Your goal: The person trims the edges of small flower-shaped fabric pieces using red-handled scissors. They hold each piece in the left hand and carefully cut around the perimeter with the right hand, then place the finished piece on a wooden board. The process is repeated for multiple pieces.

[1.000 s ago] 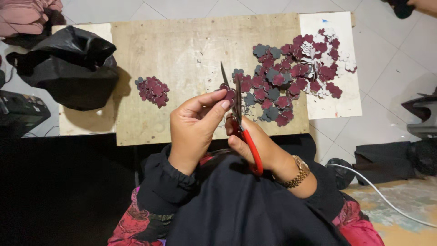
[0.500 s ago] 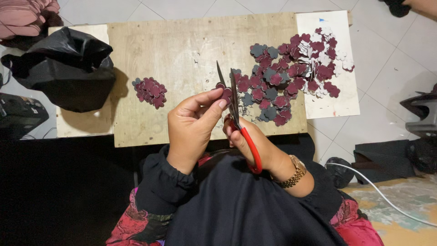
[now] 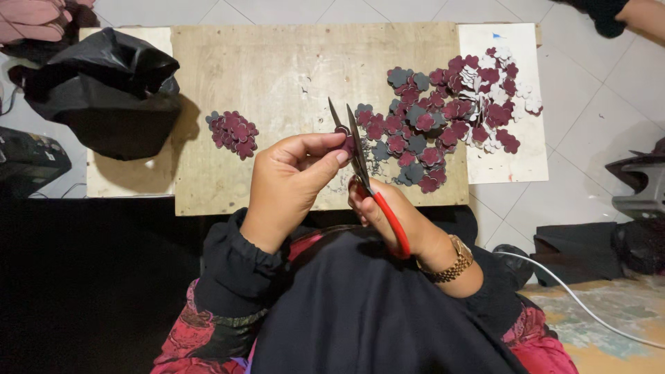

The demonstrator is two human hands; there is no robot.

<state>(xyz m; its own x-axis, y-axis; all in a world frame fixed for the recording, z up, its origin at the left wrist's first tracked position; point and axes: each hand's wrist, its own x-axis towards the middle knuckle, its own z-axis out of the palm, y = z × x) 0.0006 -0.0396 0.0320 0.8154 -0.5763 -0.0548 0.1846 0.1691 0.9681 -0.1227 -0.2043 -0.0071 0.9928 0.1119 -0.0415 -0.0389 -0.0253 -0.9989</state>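
My right hand (image 3: 388, 215) grips red-handled scissors (image 3: 360, 163), blades parted and pointing away from me. My left hand (image 3: 294, 176) pinches a small dark-red flower-shaped cutout (image 3: 343, 131) between thumb and fingers, right at the blades. Both hands hover above the near edge of a wooden board (image 3: 291, 69). A small heap of dark-red cutouts (image 3: 234, 133) lies left of my hands. A wide spread of dark-red and grey flower cutouts (image 3: 443, 118) lies to the right.
A black plastic bag (image 3: 104, 86) sits at the board's left end. A white sheet (image 3: 509, 152) lies under the right pile. Another person's sleeve and arm (image 3: 623, 14) show at top right. A white cable (image 3: 589, 312) runs over the floor at right.
The hands and scissors stay in nearly the same place; the blades have shifted slightly at the cutout. The piles have not moved.
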